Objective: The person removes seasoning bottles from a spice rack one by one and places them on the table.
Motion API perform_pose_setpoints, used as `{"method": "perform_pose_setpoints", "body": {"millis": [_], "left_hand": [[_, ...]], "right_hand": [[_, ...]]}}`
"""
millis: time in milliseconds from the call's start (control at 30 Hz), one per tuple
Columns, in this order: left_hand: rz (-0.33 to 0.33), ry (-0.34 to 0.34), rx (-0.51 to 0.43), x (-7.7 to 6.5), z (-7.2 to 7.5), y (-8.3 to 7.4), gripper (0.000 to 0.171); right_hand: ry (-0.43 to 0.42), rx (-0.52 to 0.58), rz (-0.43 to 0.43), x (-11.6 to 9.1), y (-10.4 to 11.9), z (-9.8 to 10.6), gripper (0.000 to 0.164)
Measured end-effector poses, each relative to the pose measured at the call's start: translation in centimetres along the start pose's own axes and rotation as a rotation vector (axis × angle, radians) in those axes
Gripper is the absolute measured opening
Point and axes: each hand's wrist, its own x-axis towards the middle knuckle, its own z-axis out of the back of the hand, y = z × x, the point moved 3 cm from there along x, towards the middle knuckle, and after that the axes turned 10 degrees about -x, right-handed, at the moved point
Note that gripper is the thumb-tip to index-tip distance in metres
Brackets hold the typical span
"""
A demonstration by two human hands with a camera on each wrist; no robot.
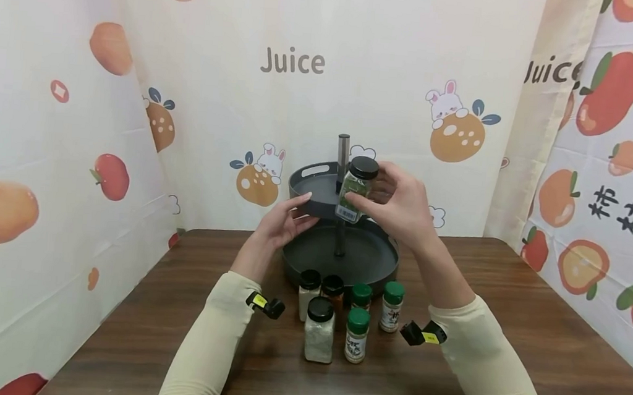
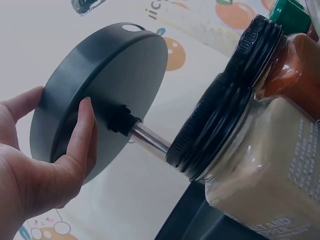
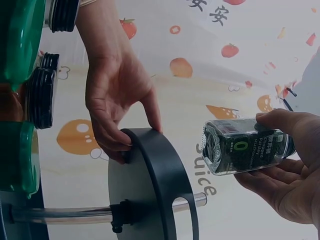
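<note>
My right hand (image 1: 407, 208) holds a clear spice jar (image 1: 355, 191) with a black lid and green flakes inside. The jar tilts in front of the post, above the upper tray (image 1: 320, 187) of a dark two-tier stand. In the right wrist view its label (image 3: 254, 150) reads chopped parsley, and its base is apart from the tray. My left hand (image 1: 281, 224) grips the near-left edge of that upper tray. Its thumb lies at the rim and its fingers reach underneath, as the left wrist view shows.
The wide lower tray (image 1: 312, 256) stands on the wooden table (image 1: 437, 368). Just in front of it are several spice jars, some black-lidded like the pale one (image 1: 319, 337), others green-lidded (image 1: 356, 340). Printed curtains (image 1: 408, 31) enclose the back and sides.
</note>
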Motion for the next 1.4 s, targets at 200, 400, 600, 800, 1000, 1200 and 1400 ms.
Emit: {"method": "perform_pose_setpoints", "body": {"millis": [200, 400, 600, 800, 1000, 1200, 1400], "left_hand": [[0.001, 0.004, 0.005, 0.2, 0.1, 0.2, 0.053], [-0.005, 0.003, 0.009, 0.3, -0.1, 0.1, 0.053], [-0.016, 0.0, 0.027, -0.1, -0.3, -0.5, 0.055], [-0.022, -0.008, 0.024, -0.3, -0.4, -0.7, 0.057], [-0.011, -0.014, 0.013, -0.3, -0.1, -0.3, 0.058], [0.0, -0.017, 0.021, -0.1, -0.1, 0.2, 0.059], [-0.009, -0.017, 0.022, -0.3, 0.0, 0.3, 0.06]], "right_hand": [[0.002, 0.002, 0.023, -0.2, -0.8, -0.3, 0.051], [0.0, -0.006, 0.015, -0.4, -0.1, 0.2, 0.05], [0.005, -0.025, 0.015, -0.2, 0.3, 0.5, 0.052], [0.005, -0.033, 0.02, -0.2, 0.6, 0.7, 0.052], [0.021, -0.025, 0.03, -0.5, 0.4, 0.5, 0.052], [0.028, -0.043, 0.017, -0.9, 0.3, 0.5, 0.052], [0.02, -0.046, 0.01, -1.1, -0.6, 0.7, 0.05]]}}
